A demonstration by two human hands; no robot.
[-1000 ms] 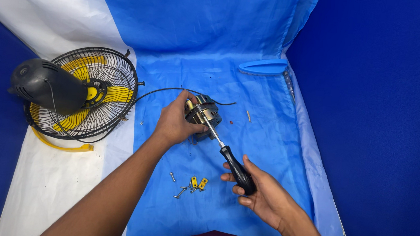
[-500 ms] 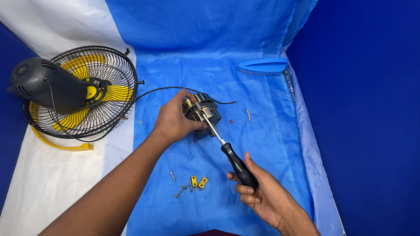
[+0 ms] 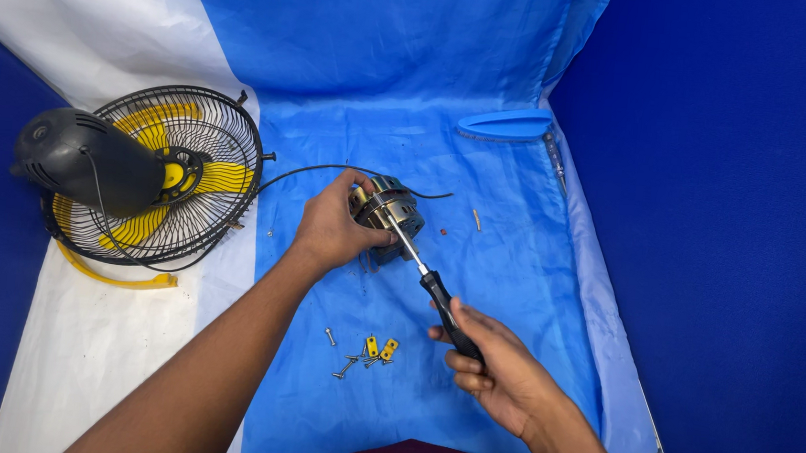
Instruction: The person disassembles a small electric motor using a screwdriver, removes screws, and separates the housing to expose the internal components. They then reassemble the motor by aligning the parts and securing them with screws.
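Head view: one camera, looking down at a worktop (image 3: pixel 515 264) draped in blue cloth.
Left hand (image 3: pixel 331 230): fingers clamped around the small fan motor (image 3: pixel 392 214), which rests mid-cloth.
Right hand (image 3: pixel 497 373): fingers closed on the black handle of the screwdriver (image 3: pixel 427 281), its tip at the motor.
Change: compared with half a second ago, the right hand and handle sit slightly lower and farther right; the left hand's grip is unchanged.
Nearby: loose screws (image 3: pixel 346 361) and yellow clips (image 3: pixel 380 347) lie just below the motor; caged fan (image 3: pixel 153 178) at left.

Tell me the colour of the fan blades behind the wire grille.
Yellow: the fan blades show through the black grille in the head view.
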